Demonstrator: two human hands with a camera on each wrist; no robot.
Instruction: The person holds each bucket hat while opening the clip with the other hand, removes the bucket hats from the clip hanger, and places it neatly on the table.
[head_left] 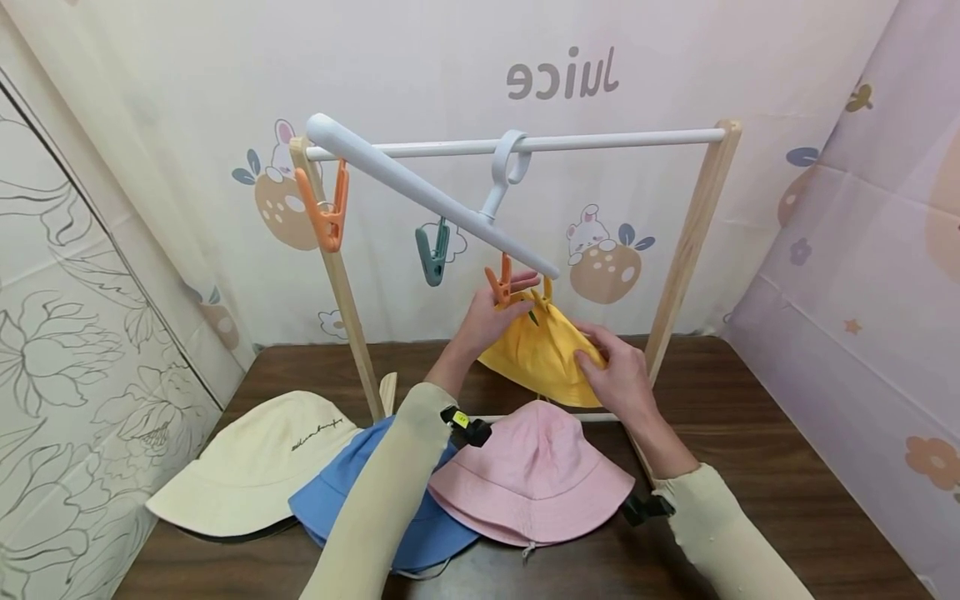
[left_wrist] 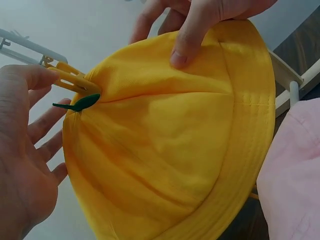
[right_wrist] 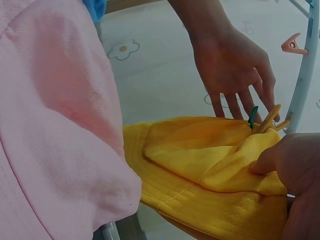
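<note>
A yellow bucket hat (head_left: 543,354) with a small green leaf tab (left_wrist: 86,103) hangs from a yellow clothespin (left_wrist: 75,80) at the near end of a white hanger (head_left: 435,196). On the hat's side my right hand (head_left: 618,375) pinches the fabric, thumb on the outer face and the other fingers mostly hidden behind. My left hand (left_wrist: 25,145) is beside the crown, its fingers extended and spread. Its thumb tip touches or nearly touches the clothespin. Beside that hand, an orange clothespin (head_left: 501,279) hangs from the hanger.
The hanger hooks over the white rail (head_left: 622,142) of a wooden-legged rack. Farther along it hang a green clothespin (head_left: 432,252) and another orange clothespin (head_left: 327,208). Cream (head_left: 270,462), blue (head_left: 427,525) and pink (head_left: 532,479) bucket hats lie on the brown table (head_left: 757,467).
</note>
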